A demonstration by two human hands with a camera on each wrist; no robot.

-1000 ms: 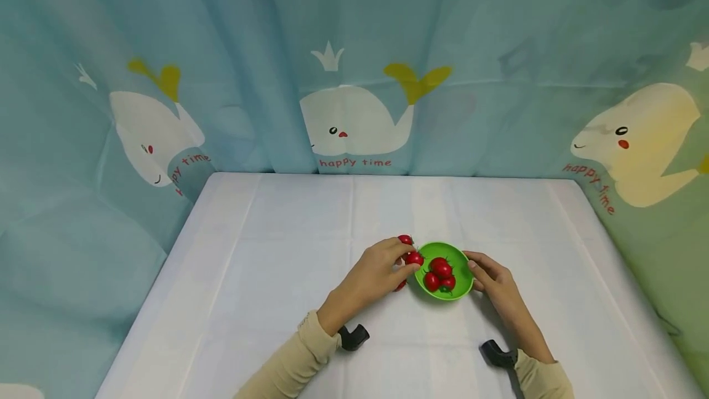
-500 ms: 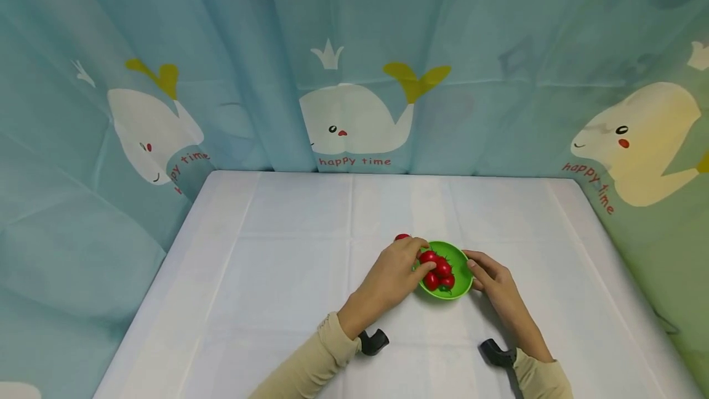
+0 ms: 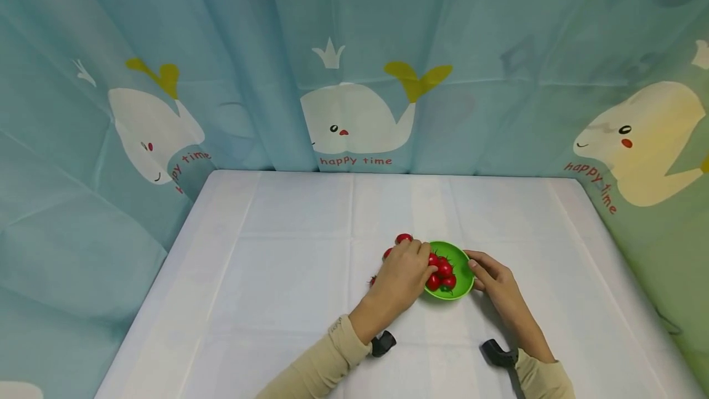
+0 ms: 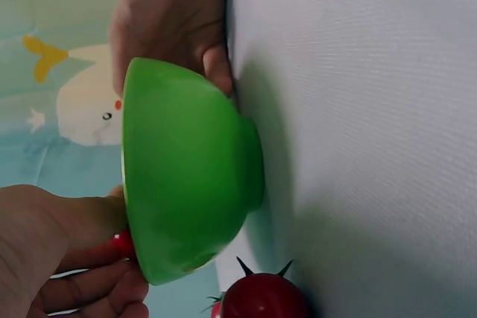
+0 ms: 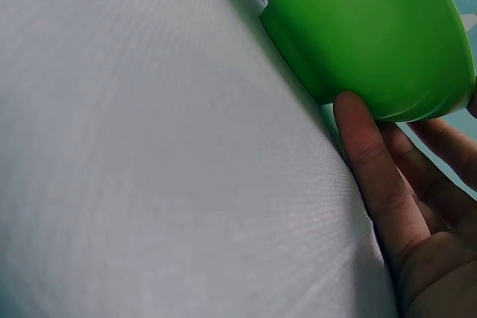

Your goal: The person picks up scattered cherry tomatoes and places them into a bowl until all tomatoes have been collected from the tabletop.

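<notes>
A green bowl (image 3: 460, 255) with several red cherry tomatoes (image 3: 444, 268) in it stands right of the table's middle. My left hand (image 3: 400, 277) reaches over the bowl's left rim and pinches a cherry tomato (image 4: 124, 243), mostly hidden by the fingers and the rim. From the right side, my right hand (image 3: 496, 282) holds the bowl, its thumb at the rim and its fingers (image 5: 373, 161) against the lower outside wall. More cherry tomatoes lie on the table left of the bowl, one of them (image 3: 404, 238) behind my left hand.
A white cloth covers the table (image 3: 288, 251). Behind and beside it hangs a blue-green curtain (image 3: 238, 79) printed with whales. Black wrist-worn pieces (image 3: 498, 353) stick out near both cuffs.
My left hand has carried a cherry tomato rightward from beside the bowl to inside its left rim. Table tomatoes it covered now show to its left. My right hand stays at the bowl.
</notes>
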